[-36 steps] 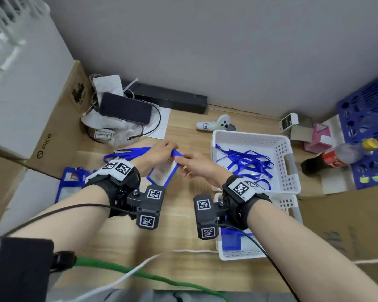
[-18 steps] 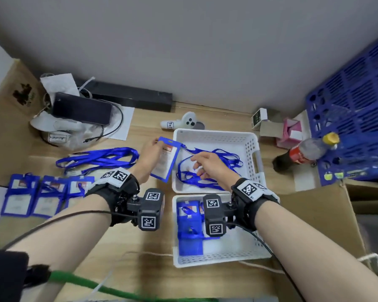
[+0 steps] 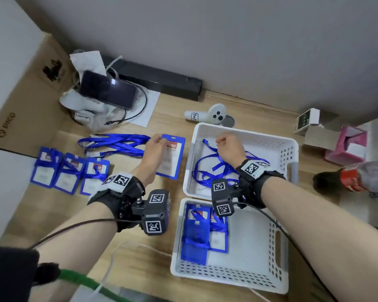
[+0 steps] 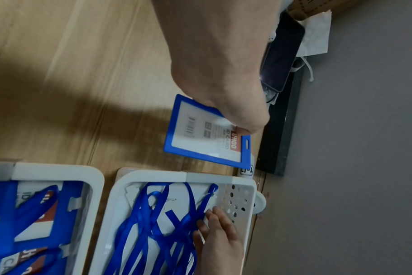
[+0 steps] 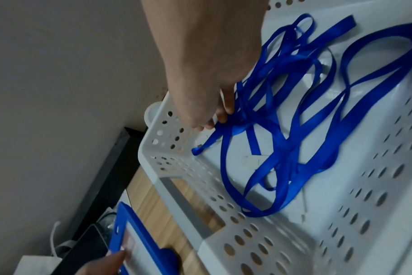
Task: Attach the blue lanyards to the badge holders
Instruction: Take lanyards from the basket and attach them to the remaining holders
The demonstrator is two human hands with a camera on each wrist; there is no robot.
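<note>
My left hand (image 3: 156, 147) (image 4: 235, 115) holds a blue badge holder (image 3: 171, 159) (image 4: 207, 134) by its top end, lifted above the wooden table just left of the far white basket (image 3: 290, 149). That basket holds a tangle of blue lanyards (image 3: 214, 171) (image 5: 294, 115). My right hand (image 3: 229, 147) (image 5: 214, 115) reaches into it and its fingers curl around lanyard strands near the far wall of the basket. The near white basket (image 3: 258, 277) holds several badge holders (image 3: 205, 232) with lanyards on them.
Three badge holders with lanyards (image 3: 70, 173) lie in a row at the table's left, with loose lanyards (image 3: 116, 144) behind them. A phone (image 3: 107, 90) on white gear, a white controller (image 3: 207, 115), a cola bottle (image 3: 354, 177), cardboard boxes and a grey wall surround the table.
My right hand went from beside the badge holder into the far basket and closed on the lanyards. The left hand carried the badge holder to the right, toward that basket. The head view tilted down.
</note>
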